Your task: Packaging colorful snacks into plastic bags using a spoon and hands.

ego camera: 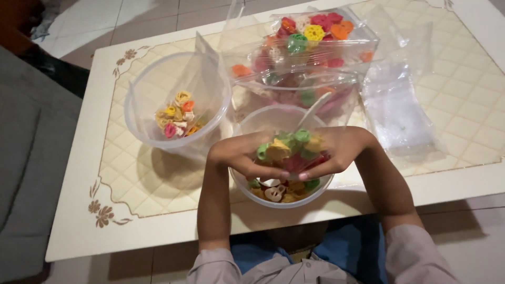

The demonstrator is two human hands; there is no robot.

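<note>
Colourful crackers (288,148) sit heaped in both cupped hands, left hand (243,155) and right hand (336,152), fingers curled around them, over a clear tub (284,197); a second tub (158,89) and what seems a plastic bag (310,52) stand behind on the table (158,221).

Low cream table with tiled lattice top and brown floral corners (105,210); pale glossy floor tiles (131,18); grey upholstered seat (26,158) alongside.

Cupped hands (292,158) hide most of the near tub (284,197); beyond it, the snack bag's (305,58) top is cut off.
</note>
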